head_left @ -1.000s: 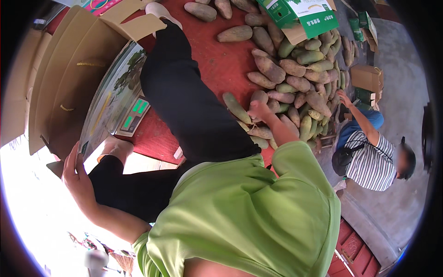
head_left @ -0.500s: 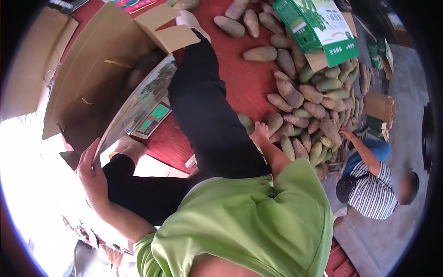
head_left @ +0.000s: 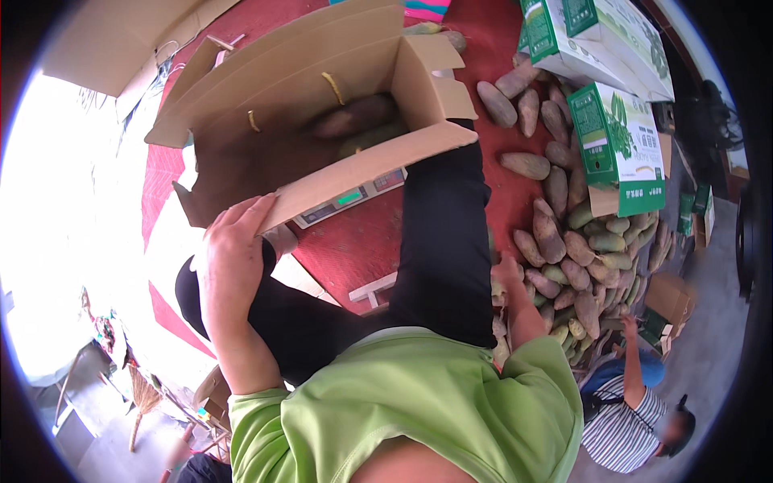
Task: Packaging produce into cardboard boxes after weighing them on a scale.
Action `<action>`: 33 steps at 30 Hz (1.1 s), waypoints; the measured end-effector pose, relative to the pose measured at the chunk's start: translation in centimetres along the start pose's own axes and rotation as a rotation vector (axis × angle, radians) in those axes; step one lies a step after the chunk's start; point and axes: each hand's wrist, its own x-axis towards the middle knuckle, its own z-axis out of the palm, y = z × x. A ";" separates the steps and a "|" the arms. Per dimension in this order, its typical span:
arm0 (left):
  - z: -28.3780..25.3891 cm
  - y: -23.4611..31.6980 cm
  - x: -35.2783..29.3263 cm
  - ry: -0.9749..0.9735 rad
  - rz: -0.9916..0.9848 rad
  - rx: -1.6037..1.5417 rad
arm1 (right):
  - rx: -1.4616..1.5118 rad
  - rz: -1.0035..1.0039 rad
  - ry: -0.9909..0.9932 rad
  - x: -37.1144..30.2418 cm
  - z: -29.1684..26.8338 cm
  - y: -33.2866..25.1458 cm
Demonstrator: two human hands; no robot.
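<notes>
An open cardboard box [head_left: 362, 76] stands in front of me, with a few dark reddish and green radish-like roots [head_left: 354, 117] on its shadowed bottom. My left hand [head_left: 233, 249] is closed over the near flap at its left corner. Under that flap shows a scale [head_left: 350, 199] with a lit green display. Beyond my right thigh, my right hand [head_left: 506, 278] is down at the left edge of a heap of roots [head_left: 576, 270]. Its fingers are blurred and partly hidden, so I cannot make out whether it holds one.
Green-and-white cartons [head_left: 620, 145] stand at the far right behind the heap. Loose roots [head_left: 523, 165] lie on the red floor covering [head_left: 322, 258]. A person in a striped shirt [head_left: 624, 423] reaches to the heap's right side. A broom [head_left: 141, 402] is at lower left.
My view has swung left, so the box and heap sit further right and the box's inside shows more. My left hand stays on the flap; my right hand has come lower beside my thigh.
</notes>
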 end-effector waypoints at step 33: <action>0.4 -1.3 0.1 -0.016 0.046 0.022 | -0.892 -1.417 -0.299 -10.8 -9.3 -59.8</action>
